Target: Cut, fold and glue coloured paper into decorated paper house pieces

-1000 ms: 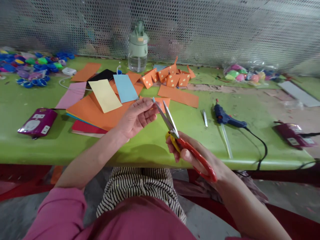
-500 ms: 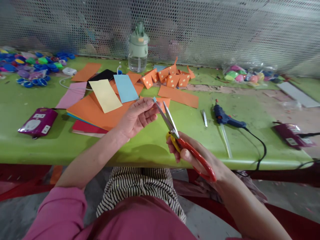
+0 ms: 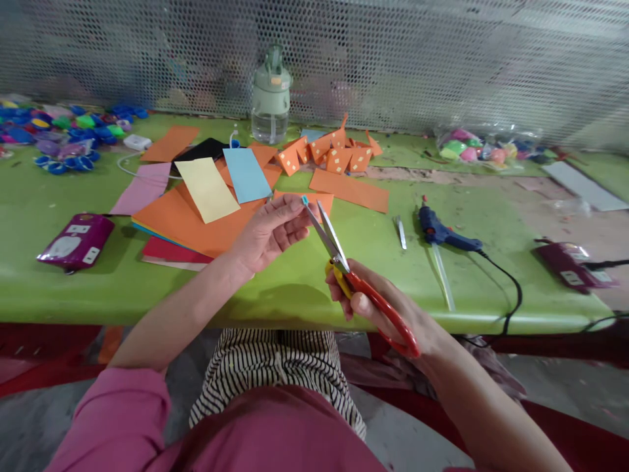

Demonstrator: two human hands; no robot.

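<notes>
Between thumb and forefinger, my left hand (image 3: 272, 229) pinches a tiny piece of blue paper (image 3: 305, 200). My right hand (image 3: 373, 295) is wrapped round scissors (image 3: 339, 252) with red and yellow handles. Their blades stand slightly apart and point up and left, one tip at the blue piece. Behind my left hand lie orange sheets (image 3: 171, 219), a cream paper rectangle (image 3: 207, 190) and a light blue paper rectangle (image 3: 246, 174). Farther back stand folded orange paper figures (image 3: 339, 152) dotted with pale diamonds.
A glue gun (image 3: 445, 229) with its cord and tweezers (image 3: 401, 233) lie to the right. Purple power sockets (image 3: 76, 242) sit at left, with another purple socket (image 3: 572, 265) at right. A water bottle (image 3: 271, 98) stands against the perforated metal panel (image 3: 393, 59).
The scissors' upper-left tip has moved slightly closer to the blue piece, and the blades are a little nearer each other. My left hand stays almost where it was.
</notes>
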